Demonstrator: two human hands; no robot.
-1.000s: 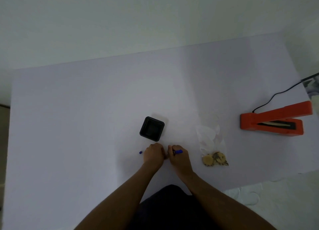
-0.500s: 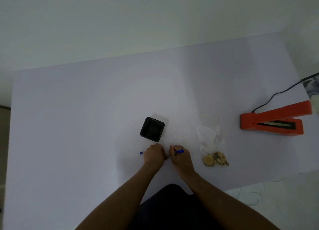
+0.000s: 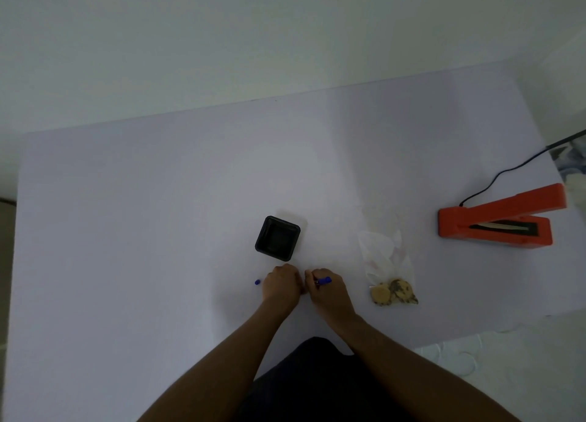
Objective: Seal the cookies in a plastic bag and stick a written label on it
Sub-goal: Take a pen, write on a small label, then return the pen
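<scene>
A clear plastic bag [image 3: 382, 256] lies on the white table [image 3: 158, 215], with cookies [image 3: 393, 292] at its near end. My right hand [image 3: 326, 290] is closed around a blue pen [image 3: 323, 281], its tip pointing left towards my left hand [image 3: 282, 283]. My left hand rests curled on the table right beside it. A blue pen cap [image 3: 257, 282] lies just left of my left hand. Whatever lies under the two hands is hidden.
A black square tub [image 3: 277, 238] stands just beyond my hands. An orange heat sealer [image 3: 498, 220] with a black cord [image 3: 507, 171] sits at the right, its jaw raised. The table's near right edge runs close behind the cookies.
</scene>
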